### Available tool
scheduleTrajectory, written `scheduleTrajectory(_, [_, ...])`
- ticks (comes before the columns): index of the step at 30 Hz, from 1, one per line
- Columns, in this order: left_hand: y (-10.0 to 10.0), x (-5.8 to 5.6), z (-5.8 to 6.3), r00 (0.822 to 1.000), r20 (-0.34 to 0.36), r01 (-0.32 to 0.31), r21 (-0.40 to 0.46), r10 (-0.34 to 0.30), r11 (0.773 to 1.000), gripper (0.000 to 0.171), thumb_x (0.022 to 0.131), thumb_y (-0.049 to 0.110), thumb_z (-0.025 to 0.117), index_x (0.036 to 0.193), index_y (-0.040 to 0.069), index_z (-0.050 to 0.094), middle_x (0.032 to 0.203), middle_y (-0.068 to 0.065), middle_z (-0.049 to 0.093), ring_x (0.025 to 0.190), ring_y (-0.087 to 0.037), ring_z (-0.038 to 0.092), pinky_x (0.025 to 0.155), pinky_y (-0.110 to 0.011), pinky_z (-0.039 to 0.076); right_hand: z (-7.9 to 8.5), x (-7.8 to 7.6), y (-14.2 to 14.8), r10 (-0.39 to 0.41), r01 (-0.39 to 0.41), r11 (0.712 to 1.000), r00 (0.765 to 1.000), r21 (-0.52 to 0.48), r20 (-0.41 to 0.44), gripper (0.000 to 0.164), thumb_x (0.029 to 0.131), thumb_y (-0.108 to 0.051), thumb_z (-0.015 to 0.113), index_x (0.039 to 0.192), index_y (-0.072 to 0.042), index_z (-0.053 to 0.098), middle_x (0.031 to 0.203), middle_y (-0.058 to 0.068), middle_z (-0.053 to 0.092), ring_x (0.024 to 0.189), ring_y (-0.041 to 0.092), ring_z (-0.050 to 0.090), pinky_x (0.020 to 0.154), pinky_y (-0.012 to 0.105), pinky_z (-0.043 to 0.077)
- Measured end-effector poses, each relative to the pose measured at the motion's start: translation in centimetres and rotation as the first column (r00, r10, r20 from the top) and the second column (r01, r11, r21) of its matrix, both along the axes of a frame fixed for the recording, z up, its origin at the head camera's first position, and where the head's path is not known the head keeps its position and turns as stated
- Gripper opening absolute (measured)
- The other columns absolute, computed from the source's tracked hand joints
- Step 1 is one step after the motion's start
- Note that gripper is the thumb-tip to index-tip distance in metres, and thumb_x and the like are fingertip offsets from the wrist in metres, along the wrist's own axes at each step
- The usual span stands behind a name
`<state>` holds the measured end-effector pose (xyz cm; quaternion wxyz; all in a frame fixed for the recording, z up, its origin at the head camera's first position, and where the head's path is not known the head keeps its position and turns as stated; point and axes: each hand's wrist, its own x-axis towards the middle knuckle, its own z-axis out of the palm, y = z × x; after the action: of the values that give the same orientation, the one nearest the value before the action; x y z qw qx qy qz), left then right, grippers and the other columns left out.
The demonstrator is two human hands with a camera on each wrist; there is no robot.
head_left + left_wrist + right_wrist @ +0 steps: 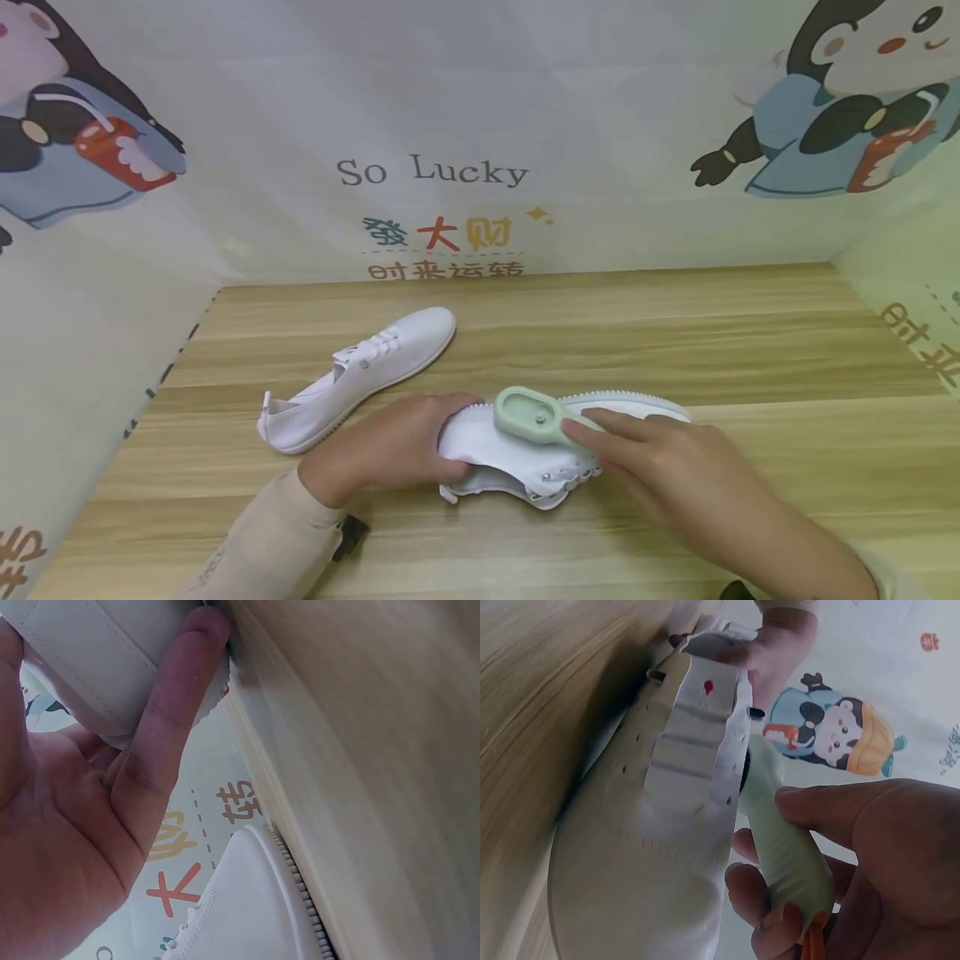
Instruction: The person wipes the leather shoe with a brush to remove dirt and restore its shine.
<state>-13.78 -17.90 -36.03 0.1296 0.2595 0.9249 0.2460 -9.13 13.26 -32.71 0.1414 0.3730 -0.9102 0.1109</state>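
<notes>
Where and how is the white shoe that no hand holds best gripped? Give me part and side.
Likely by the heel of the free white shoe, coming from above at its near left end. It stands sole-down, opening upward, so the thumb could go inside and fingers outside; the closed, rounded toe offers less to pinch.

Held shoe [649, 817] cut off btm (R wrist cam), brush [783, 851] underside mostly hidden.

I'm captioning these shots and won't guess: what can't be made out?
Head: underside of the green brush, facing the held shoe.
Head: much of that shoe's toe, behind the right hand.
Left wrist: heel of the other shoe, cut off by the lower edge.
Right wrist: end of the orange cord, cut off by the lower edge.
</notes>
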Motion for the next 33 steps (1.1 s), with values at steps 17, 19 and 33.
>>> scheduleTrajectory(17, [-0.4, -0.1, -0.3, 1.0, -0.007, 0.002, 0.038, -0.002, 0.999, 0.05, 0.074, 0.028, 0.078, 0.121, 0.021, 0.063, 0.089, 0.011, 0.066, 0.072, -0.004, 0.058, 0.068, -0.023, 0.049, -0.8, 0.0, -3.4, 0.034, -0.034, 0.999, 0.999, 0.001, -0.024, 0.059, 0.083, -0.02, 0.081, 0.137, -0.034, 0.061, 0.129, -0.003, 0.069, 0.095, 0.019, 0.073, 0.072, 0.036, 0.058])
scheduleTrajectory(19, [-0.4, -0.1, -0.3, 1.0, 0.002, -0.006, 0.045, 0.006, 0.999, 0.049, 0.074, 0.028, 0.078, 0.12, 0.021, 0.064, 0.09, 0.011, 0.066, 0.073, -0.005, 0.059, 0.069, -0.023, 0.05, -1.0, 0.1, -3.6, 0.044, -0.044, 0.999, 0.999, -0.011, -0.028, 0.059, 0.083, -0.019, 0.081, 0.137, -0.033, 0.061, 0.129, -0.003, 0.069, 0.095, 0.019, 0.073, 0.073, 0.036, 0.058])
scheduleTrajectory(33, [-0.3, -0.1, -0.4, 1.0, -0.012, 0.005, 0.039, -0.005, 0.999, 0.052, 0.074, 0.027, 0.079, 0.123, 0.02, 0.063, 0.094, 0.011, 0.067, 0.077, -0.005, 0.059, 0.072, -0.023, 0.05, -1.4, 0.3, -3.3, 0.026, -0.028, 0.999, 0.999, -0.042, -0.041, 0.054, 0.085, -0.022, 0.079, 0.136, -0.032, 0.062, 0.125, -0.002, 0.07, 0.095, 0.016, 0.073, 0.073, 0.035, 0.058])
